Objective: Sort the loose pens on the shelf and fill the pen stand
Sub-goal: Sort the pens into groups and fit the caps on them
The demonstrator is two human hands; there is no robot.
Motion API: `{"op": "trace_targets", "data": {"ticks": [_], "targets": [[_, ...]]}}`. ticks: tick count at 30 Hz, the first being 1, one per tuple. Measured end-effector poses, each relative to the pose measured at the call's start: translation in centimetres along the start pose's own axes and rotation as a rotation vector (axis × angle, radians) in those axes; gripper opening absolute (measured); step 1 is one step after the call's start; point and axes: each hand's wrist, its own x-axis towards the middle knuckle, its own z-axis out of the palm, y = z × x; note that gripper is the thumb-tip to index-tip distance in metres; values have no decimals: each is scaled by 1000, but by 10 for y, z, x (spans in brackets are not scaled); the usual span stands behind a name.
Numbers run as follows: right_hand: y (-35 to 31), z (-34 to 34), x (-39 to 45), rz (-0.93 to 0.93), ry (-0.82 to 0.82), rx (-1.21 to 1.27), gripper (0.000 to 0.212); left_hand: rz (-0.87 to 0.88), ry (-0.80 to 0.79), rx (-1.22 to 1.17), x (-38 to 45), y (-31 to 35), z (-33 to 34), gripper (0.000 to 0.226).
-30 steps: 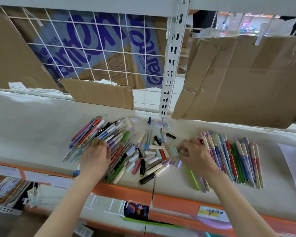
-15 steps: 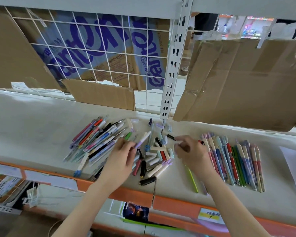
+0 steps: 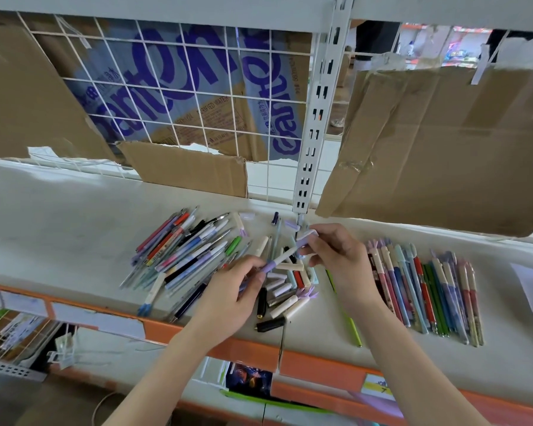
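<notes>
A white pen with a lilac grip (image 3: 282, 258) is held between both hands above the shelf. My left hand (image 3: 228, 290) pinches its lower lilac end. My right hand (image 3: 333, 256) pinches a lilac-and-white cap (image 3: 305, 236) at the pen's upper end. Below them lies a jumble of loose pens and caps (image 3: 286, 287). A fanned heap of mixed pens (image 3: 185, 250) lies to the left. To the right, a neat row of sorted pens (image 3: 425, 290) lies side by side. No pen stand is in view.
The white shelf (image 3: 59, 229) has an orange front edge (image 3: 253, 348) with price labels. A slotted upright post (image 3: 314, 124) rises behind the pens. Cardboard sheets (image 3: 437, 149) hang at the back right and left. A green pen (image 3: 346, 318) lies by my right wrist.
My left hand left the left-hand heap, picked up the white and lilac pen and lifted it. My right hand rose from the pile with a cap to the pen's upper end.
</notes>
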Motion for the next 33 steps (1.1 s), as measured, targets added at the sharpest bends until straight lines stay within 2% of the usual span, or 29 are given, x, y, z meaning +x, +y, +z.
{"op": "trace_targets", "data": {"ticks": [4,6,10,12,14,16,18,23,27,30,33], "targets": [[4,5,-4,27,-51,8,8,-53,-7,-15,2,7,0,15],[7,6,-6,33,-46,29,7,-138,-44,-85,4,8,0,20],[9,5,-6,24,-48,47,5,-411,-79,-554,5,20,3,23],[9,3,-5,30,-42,50,5,-488,-56,-658,5,25,7,22],[9,3,-4,53,-31,73,5,-399,-51,-515,5,24,10,20],[9,0,-2,70,-13,89,6,-281,-52,-254,8,24,10,20],[6,-3,1,72,-8,91,9,-230,-41,-155,12,24,9,21],[2,-5,4,77,-62,104,16,-190,4,-139,16,23,3,22],[4,-4,3,75,-55,125,13,-205,17,-138,13,25,4,12],[8,-1,3,87,-22,144,10,-178,24,-103,11,25,5,19],[8,-2,2,84,-35,162,13,-247,-29,-211,10,19,6,21]]}}
